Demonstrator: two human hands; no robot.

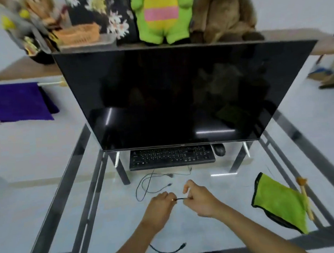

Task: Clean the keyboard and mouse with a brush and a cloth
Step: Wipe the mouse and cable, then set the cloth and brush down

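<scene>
Right now I read this as clearing cables before cleaning: my left hand and right hand each pinch an end of a short black cable over the glass surface. Keyboard and mouse sit under the monitor at the far edge; green cloth and brush wait together near the right edge, within reach.

A glossy black monitor stands on a glass table; the fluffy green cloth looks matt.
</scene>
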